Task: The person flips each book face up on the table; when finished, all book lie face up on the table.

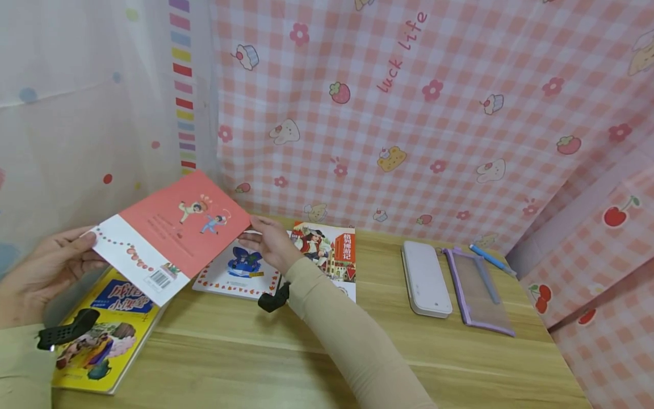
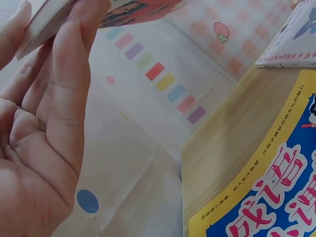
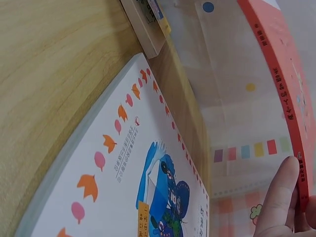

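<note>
Both hands hold up a thin red-and-white book (image 1: 191,230), its back cover with a barcode facing the head camera. At its lower left corner, my left hand (image 1: 61,264) pinches the edge between thumb and fingers. My right hand (image 1: 273,241) grips the opposite upper right corner, by the red spine (image 3: 281,84). Below the raised book lies a yellow book (image 1: 109,335), partly covered by it and by the left wrist. A white book with a blue butterfly picture (image 1: 242,267) lies flat beneath the right hand.
Behind the right forearm lies a book with a red-and-white illustrated cover (image 1: 327,250). Farther right on the wooden table (image 1: 245,363) are a white case (image 1: 426,278), a purple-edged mesh pouch (image 1: 477,292) and a blue pen (image 1: 493,260). Checked cloth (image 1: 388,125) hangs behind.
</note>
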The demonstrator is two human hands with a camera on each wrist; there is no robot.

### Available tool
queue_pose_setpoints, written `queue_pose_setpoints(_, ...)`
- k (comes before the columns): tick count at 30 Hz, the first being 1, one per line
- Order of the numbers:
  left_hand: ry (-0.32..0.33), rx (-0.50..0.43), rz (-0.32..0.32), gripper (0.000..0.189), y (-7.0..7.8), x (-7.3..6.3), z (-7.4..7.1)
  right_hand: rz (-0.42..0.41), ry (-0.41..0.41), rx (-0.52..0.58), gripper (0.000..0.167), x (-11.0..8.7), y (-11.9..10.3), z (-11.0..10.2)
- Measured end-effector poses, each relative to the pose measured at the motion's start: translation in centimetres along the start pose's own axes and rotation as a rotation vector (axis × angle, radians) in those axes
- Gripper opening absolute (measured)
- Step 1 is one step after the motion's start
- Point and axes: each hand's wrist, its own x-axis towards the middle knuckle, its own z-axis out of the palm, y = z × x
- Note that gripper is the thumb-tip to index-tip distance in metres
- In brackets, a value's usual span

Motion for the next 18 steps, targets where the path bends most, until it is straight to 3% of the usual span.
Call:
queue_pose_setpoints(10,0.048,0.072,0.002,0.034,0.09,-0.02,0.12,0.003,0.003,0.010,0.029,0.09,0.04,-0.18)
queue_pose_setpoints(18,0.040,0.104,0.022,0.034,0.03,-0.06,0.15,0.002,0.005,0.011,0.029,0.00,-0.07,-0.09)
